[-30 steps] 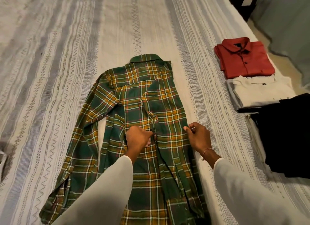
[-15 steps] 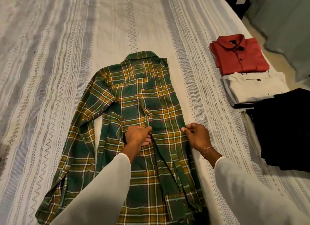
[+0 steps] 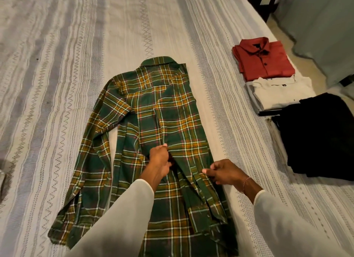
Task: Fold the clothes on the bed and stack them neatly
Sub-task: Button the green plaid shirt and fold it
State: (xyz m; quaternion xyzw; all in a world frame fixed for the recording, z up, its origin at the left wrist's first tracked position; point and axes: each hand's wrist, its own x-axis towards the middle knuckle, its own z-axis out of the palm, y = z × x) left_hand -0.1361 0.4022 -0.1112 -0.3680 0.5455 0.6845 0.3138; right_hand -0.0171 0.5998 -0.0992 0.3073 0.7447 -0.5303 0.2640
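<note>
A green and yellow plaid shirt [image 3: 149,118] lies face down on the striped white bedspread [image 3: 115,26], collar away from me. Its right side and sleeve are folded in over the back; the left sleeve lies spread out to the left. My left hand [image 3: 160,161] pinches the folded sleeve's edge at the shirt's middle. My right hand [image 3: 224,171] pinches the shirt's right folded edge. At the bed's right side lie a folded red shirt [image 3: 263,59], a folded white shirt [image 3: 281,92] and a dark folded garment [image 3: 321,136].
The bed's right edge runs past the folded clothes, with floor and a grey-green cover [image 3: 321,26] beyond. A bit of pale cloth [image 3: 2,178] shows at the far left edge. Open bedspread stretches to the left and beyond the plaid shirt.
My right hand has slid toward me along the shirt's right edge. The left hand keeps its pinch at the middle. The view has shifted slightly.
</note>
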